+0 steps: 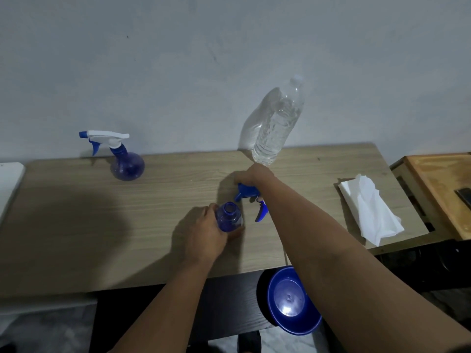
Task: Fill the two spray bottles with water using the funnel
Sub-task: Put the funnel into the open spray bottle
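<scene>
My left hand (204,235) grips a small blue spray bottle (229,217) that stands upright at the middle of the wooden table (76,212), its neck open with no head on it. Just behind it, my right hand (252,175) reaches across and holds the removed blue spray head (248,193) down at the tabletop; its trigger (262,212) and thin dip tube point toward me. A second blue spray bottle (126,161) with a white and blue head stands at the back left. A tall clear water bottle (277,123), capped, stands at the back by the wall. I see no funnel.
A white tissue (367,207) lies at the table's right end. A blue bowl (293,301) sits on a dark lower surface below the table's front edge. A wooden side table (438,189) stands to the right, and a white edge (10,179) to the left.
</scene>
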Demonstrator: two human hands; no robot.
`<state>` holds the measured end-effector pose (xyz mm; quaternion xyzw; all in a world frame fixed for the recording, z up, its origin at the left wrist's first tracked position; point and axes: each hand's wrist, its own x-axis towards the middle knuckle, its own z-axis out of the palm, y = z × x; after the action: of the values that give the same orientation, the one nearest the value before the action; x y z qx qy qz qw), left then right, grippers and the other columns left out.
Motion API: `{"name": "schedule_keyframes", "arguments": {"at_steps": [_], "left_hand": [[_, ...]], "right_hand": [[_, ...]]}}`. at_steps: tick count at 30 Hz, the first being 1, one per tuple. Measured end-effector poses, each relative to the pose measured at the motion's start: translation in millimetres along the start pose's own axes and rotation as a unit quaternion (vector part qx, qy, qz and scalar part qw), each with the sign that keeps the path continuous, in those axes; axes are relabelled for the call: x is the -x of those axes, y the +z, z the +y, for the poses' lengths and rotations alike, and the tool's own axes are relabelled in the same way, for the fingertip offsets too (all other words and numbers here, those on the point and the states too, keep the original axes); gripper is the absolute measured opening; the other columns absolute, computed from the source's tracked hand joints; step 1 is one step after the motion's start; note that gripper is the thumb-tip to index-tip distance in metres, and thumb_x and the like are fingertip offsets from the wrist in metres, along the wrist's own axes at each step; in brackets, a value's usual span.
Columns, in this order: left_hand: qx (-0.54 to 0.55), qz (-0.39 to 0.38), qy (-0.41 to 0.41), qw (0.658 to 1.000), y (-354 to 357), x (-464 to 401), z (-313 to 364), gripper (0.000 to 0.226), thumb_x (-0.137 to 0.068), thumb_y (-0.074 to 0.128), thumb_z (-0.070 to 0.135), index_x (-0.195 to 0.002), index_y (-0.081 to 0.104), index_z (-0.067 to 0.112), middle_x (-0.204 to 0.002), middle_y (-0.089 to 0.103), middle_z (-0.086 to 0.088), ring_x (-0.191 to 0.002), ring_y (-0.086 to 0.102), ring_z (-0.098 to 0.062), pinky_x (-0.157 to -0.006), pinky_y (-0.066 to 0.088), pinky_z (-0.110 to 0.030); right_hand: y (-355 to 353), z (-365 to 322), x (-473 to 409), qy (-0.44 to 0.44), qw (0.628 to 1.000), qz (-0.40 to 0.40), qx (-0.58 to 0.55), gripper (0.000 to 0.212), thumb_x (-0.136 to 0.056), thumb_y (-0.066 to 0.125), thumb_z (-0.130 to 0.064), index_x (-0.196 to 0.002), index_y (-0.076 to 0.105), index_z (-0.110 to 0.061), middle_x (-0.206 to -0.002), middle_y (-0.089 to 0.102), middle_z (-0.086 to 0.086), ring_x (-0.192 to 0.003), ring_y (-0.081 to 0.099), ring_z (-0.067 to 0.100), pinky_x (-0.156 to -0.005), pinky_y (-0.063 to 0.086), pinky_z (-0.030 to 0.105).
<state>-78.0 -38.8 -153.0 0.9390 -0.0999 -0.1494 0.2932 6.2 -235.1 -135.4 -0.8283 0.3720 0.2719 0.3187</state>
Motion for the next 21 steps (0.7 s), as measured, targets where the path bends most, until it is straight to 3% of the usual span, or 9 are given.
{"name": "schedule_keyframes", "arguments": {"at_steps": [2, 5, 6, 8, 10, 13, 18, 21], "left_hand": [[0.002, -0.006, -0.003, 1.0, 0, -1, 0, 0.047, -0.076, 0.078, 0.058, -0.106, 0.056, 0.03, -0.097, 0.054, 0.015, -0.08, 0.049, -0.007, -0.053, 0.024, -0.012], [0.01, 0.002, -0.002, 1.0, 0, -1, 0, 0.054, -0.071, 0.08, 0.061, -0.109, 0.058, 0.03, -0.103, 0.061, 0.012, -0.091, 0.061, -0.013, -0.059, 0.033, -0.021], [0.008, -0.001, -0.006, 1.0, 3, -2, -1, 0.058, -0.069, 0.081, 0.062, -0.111, 0.058, 0.03, -0.105, 0.061, 0.011, -0.094, 0.061, -0.015, -0.064, 0.035, -0.024], [0.022, -0.004, -0.007, 1.0, 4, 0, -2, 0.063, -0.066, 0.083, 0.061, -0.114, 0.059, 0.028, -0.108, 0.063, 0.009, -0.097, 0.062, -0.016, -0.069, 0.038, -0.027], [0.035, -0.005, -0.006, 0.999, 2, 2, 1, 0.063, -0.065, 0.084, 0.058, -0.113, 0.059, 0.025, -0.108, 0.064, 0.007, -0.098, 0.062, -0.017, -0.071, 0.041, -0.028], [0.058, -0.016, -0.016, 0.998, -3, 7, 6, 0.063, -0.066, 0.083, 0.059, -0.112, 0.058, 0.024, -0.106, 0.065, 0.005, -0.099, 0.064, -0.02, -0.071, 0.044, -0.03], [0.075, -0.056, -0.083, 0.992, -4, 12, 14, 0.076, -0.059, 0.084, 0.065, -0.117, 0.056, 0.026, -0.108, 0.068, 0.003, -0.094, 0.065, -0.019, -0.073, 0.05, -0.031], [0.068, -0.064, -0.096, 0.991, -6, 12, 16, 0.065, -0.068, 0.083, 0.057, -0.117, 0.058, 0.023, -0.106, 0.07, -0.001, -0.09, 0.064, -0.022, -0.068, 0.042, -0.029]], "right_hand": [[1, -2, 1, -0.011, 1.0, -0.002, -0.021, 0.031, -0.079, 0.077, -0.026, -0.09, 0.06, -0.003, -0.101, 0.071, 0.023, -0.072, 0.072, 0.036, -0.051, 0.06, 0.035], [-3, -5, 12, -0.062, 0.998, 0.004, -0.003, 0.032, -0.084, 0.081, -0.026, -0.088, 0.058, -0.004, -0.1, 0.063, 0.014, -0.087, 0.065, 0.03, -0.077, 0.062, 0.041], [-5, -6, 17, -0.081, 0.997, 0.009, 0.009, 0.036, -0.087, 0.081, -0.029, -0.096, 0.06, -0.001, -0.104, 0.06, 0.013, -0.093, 0.062, 0.029, -0.078, 0.059, 0.04], [-8, -3, 29, -0.117, 0.992, 0.034, 0.026, 0.065, -0.086, 0.082, -0.042, -0.13, 0.058, 0.0, -0.121, 0.061, 0.013, -0.105, 0.062, 0.029, -0.086, 0.059, 0.041], [-10, -1, 47, -0.156, 0.984, 0.056, 0.063, 0.076, -0.086, 0.08, -0.054, -0.14, 0.056, -0.006, -0.121, 0.064, 0.008, -0.11, 0.063, 0.028, -0.097, 0.057, 0.043], [-13, 4, 75, -0.204, 0.97, 0.095, 0.09, 0.068, -0.084, 0.077, -0.057, -0.135, 0.063, -0.013, -0.11, 0.067, 0.002, -0.1, 0.065, 0.023, -0.093, 0.058, 0.043], [-15, 14, 121, -0.276, 0.945, 0.167, 0.054, 0.079, -0.073, 0.081, -0.056, -0.141, 0.058, -0.023, -0.129, 0.055, 0.004, -0.116, 0.057, 0.025, -0.095, 0.057, 0.045], [-11, 19, 141, -0.312, 0.934, 0.164, 0.061, 0.086, -0.072, 0.082, -0.053, -0.148, 0.054, -0.026, -0.136, 0.05, 0.003, -0.123, 0.053, 0.024, -0.099, 0.055, 0.044]]}}
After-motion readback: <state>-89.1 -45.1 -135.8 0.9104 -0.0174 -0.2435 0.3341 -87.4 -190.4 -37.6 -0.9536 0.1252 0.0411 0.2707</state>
